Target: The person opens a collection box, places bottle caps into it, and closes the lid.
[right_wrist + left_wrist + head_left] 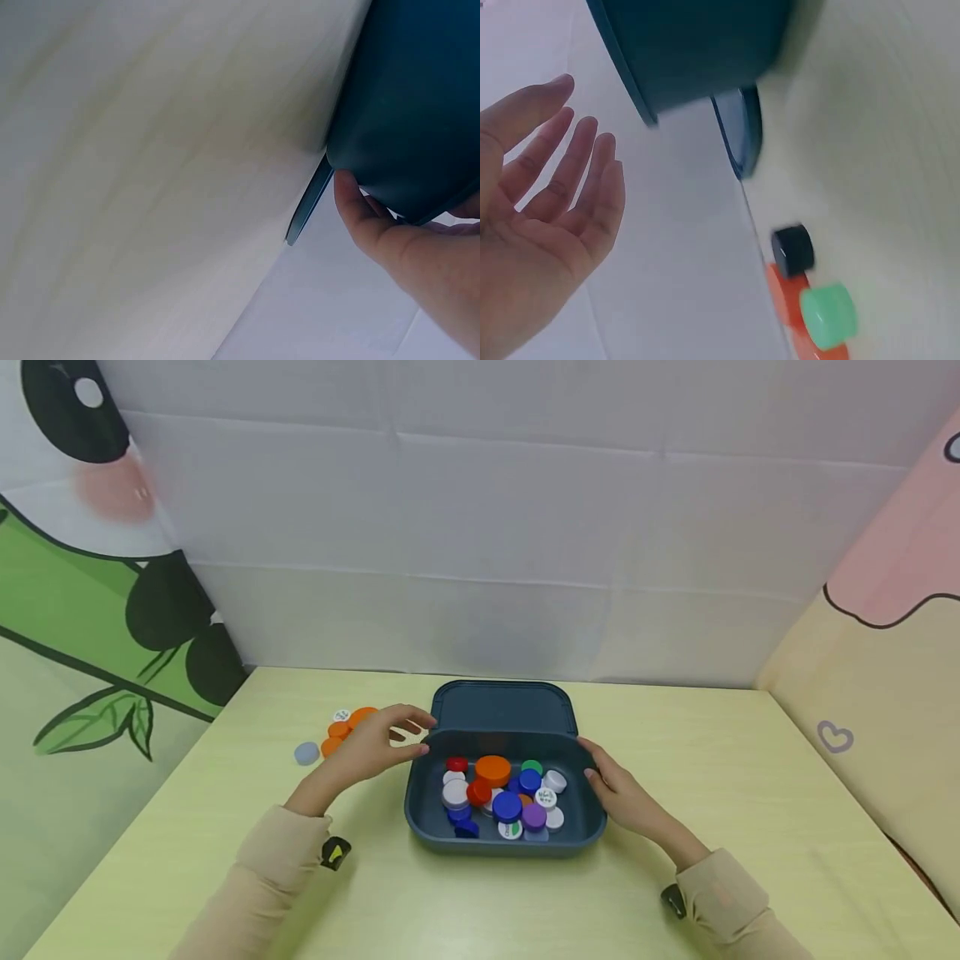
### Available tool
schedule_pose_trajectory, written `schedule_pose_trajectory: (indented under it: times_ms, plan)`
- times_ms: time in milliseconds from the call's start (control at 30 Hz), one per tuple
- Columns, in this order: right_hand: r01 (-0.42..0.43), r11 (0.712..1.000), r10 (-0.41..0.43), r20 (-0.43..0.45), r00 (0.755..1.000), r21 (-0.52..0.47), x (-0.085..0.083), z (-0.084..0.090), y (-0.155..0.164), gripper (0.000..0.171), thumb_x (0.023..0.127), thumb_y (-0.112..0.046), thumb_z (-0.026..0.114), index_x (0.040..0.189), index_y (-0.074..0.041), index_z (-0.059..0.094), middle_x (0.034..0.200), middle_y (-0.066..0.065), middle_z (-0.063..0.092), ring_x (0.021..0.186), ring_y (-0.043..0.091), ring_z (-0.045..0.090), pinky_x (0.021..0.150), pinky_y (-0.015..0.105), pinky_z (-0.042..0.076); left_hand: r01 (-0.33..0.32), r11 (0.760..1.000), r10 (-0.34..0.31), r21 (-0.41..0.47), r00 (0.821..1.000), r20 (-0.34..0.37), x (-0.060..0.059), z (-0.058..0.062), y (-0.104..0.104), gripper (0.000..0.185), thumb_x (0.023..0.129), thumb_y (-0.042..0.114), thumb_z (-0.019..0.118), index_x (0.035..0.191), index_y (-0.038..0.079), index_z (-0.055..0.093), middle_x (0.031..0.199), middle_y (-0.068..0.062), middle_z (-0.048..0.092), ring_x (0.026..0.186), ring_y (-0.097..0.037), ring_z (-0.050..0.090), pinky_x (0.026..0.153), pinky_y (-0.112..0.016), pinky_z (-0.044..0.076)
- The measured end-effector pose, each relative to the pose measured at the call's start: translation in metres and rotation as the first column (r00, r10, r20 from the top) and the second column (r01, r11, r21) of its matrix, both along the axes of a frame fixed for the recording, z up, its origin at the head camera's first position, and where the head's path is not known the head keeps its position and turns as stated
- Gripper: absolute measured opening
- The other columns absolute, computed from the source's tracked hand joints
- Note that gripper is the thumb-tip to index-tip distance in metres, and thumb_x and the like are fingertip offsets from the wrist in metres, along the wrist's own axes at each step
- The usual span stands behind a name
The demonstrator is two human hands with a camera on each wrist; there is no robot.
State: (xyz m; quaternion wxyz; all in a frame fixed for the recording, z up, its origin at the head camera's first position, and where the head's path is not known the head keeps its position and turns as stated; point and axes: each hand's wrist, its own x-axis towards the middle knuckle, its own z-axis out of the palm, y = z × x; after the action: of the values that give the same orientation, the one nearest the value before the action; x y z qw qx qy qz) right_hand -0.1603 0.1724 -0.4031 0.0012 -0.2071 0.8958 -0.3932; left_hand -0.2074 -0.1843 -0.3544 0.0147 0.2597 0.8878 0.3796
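A dark blue box (502,845) stands on the table with several bottle caps in it: orange (492,769), blue (507,807), purple (533,816), red, white and green. My right hand (626,789) grips the right wall of the box, thumb over the rim and fingers against the outside, as the right wrist view also shows. Beside the left rim hovers my left hand (378,745), fingers loosely bent and holding nothing. In the left wrist view a gap separates the left hand (555,195) from the box (690,52).
The box's dark lid (504,706) lies right behind it. Left of the box, partly behind the left hand, is a group of loose caps, including orange ones (339,729) and a pale blue one (306,753). A white cloth wall (480,527) rises behind the table.
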Motion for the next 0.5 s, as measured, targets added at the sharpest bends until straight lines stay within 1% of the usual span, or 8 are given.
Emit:
schedule_pose_trajectory:
  times_ms: [67, 167, 333, 467, 500]
  plan:
    - [-0.001, 1.000, 0.001, 0.000, 1.000, -0.002, 0.001, 0.001, 0.001, 0.046, 0.096, -0.004, 0.037, 0.140, 0.004, 0.024, 0.142, 0.028, 0.031, 0.131, 0.043, 0.030, 0.103, 0.055, 0.029, -0.024, 0.999, 0.023, 0.027, 1.000, 0.004, -0.004, -0.004, -0.011, 0.033, 0.081, 0.012, 0.068, 0.112, 0.008, 0.059, 0.112, -0.014, 0.061, 0.102, -0.031, 0.058, 0.086, -0.045, 0.050]
    - [-0.001, 1.000, 0.001, -0.003, 1.000, -0.003, 0.002, 0.002, 0.002, 0.046, 0.097, -0.004, 0.038, 0.140, 0.003, 0.025, 0.142, 0.027, 0.031, 0.131, 0.043, 0.030, 0.104, 0.055, 0.029, -0.063, 0.998, 0.064, 0.030, 0.998, -0.006, -0.009, -0.011, -0.026, 0.032, 0.081, 0.011, 0.068, 0.111, 0.006, 0.060, 0.110, -0.016, 0.062, 0.099, -0.032, 0.060, 0.085, -0.045, 0.051]
    - [0.003, 1.000, -0.003, -0.007, 1.000, -0.004, 0.003, 0.001, 0.004, 0.046, 0.096, -0.004, 0.038, 0.140, 0.004, 0.025, 0.142, 0.027, 0.031, 0.131, 0.043, 0.030, 0.103, 0.054, 0.029, -0.103, 0.995, 0.103, -0.013, 0.995, -0.018, -0.013, -0.023, -0.047, 0.033, 0.081, 0.011, 0.068, 0.111, 0.003, 0.060, 0.110, -0.019, 0.062, 0.098, -0.035, 0.060, 0.082, -0.044, 0.052]
    - [0.005, 1.000, -0.005, -0.008, 1.000, -0.004, 0.004, 0.000, 0.006, 0.046, 0.096, -0.004, 0.038, 0.140, 0.003, 0.024, 0.142, 0.027, 0.031, 0.131, 0.043, 0.030, 0.103, 0.054, 0.029, -0.110, 0.993, 0.109, -0.049, 0.994, -0.032, -0.014, -0.031, -0.057, 0.034, 0.081, 0.011, 0.068, 0.111, -0.002, 0.059, 0.108, -0.021, 0.061, 0.097, -0.037, 0.059, 0.082, -0.045, 0.051]
    - [0.007, 1.000, -0.007, -0.009, 1.000, -0.004, 0.004, 0.000, 0.007, 0.046, 0.096, -0.004, 0.038, 0.140, 0.003, 0.024, 0.142, 0.027, 0.031, 0.131, 0.043, 0.030, 0.103, 0.054, 0.029, -0.121, 0.991, 0.119, -0.060, 0.992, -0.035, -0.014, -0.033, -0.059, 0.034, 0.080, 0.010, 0.068, 0.111, -0.002, 0.059, 0.108, -0.021, 0.062, 0.097, -0.037, 0.059, 0.082, -0.046, 0.051]
